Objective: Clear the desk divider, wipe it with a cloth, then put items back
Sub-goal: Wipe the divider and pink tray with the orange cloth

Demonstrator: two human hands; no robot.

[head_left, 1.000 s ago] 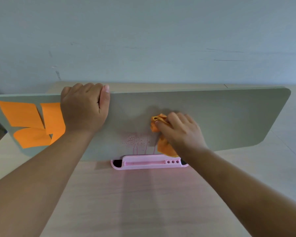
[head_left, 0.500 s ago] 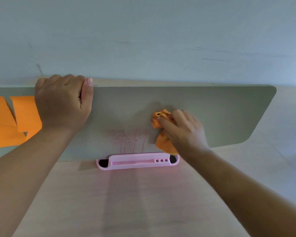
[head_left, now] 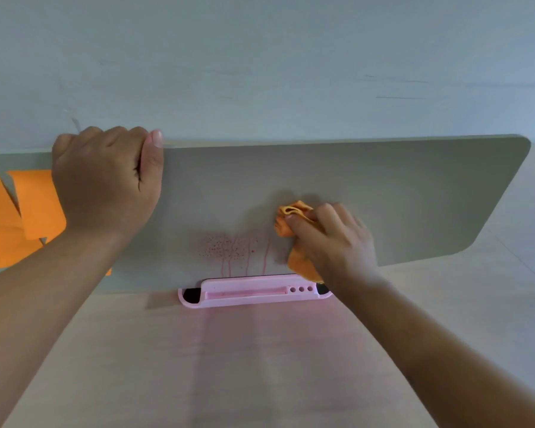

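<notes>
Spatter (head_left: 229, 248), red and streaked, marks the desk divider (head_left: 399, 196) just above the pink holder (head_left: 247, 293). Above the holder's right end, the right hand (head_left: 331, 242) presses a bunched orange cloth (head_left: 294, 217), fingers curled round it, so the spatter lies to its left. Well left of the holder, the left hand (head_left: 105, 183) clasps the divider's top edge.

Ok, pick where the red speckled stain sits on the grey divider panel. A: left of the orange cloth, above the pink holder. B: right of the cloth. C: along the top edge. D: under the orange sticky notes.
A: the red speckled stain and its drips lie on the grey divider panel left of the crumpled orange cloth in the right hand, just above the pink plastic holder.
</notes>
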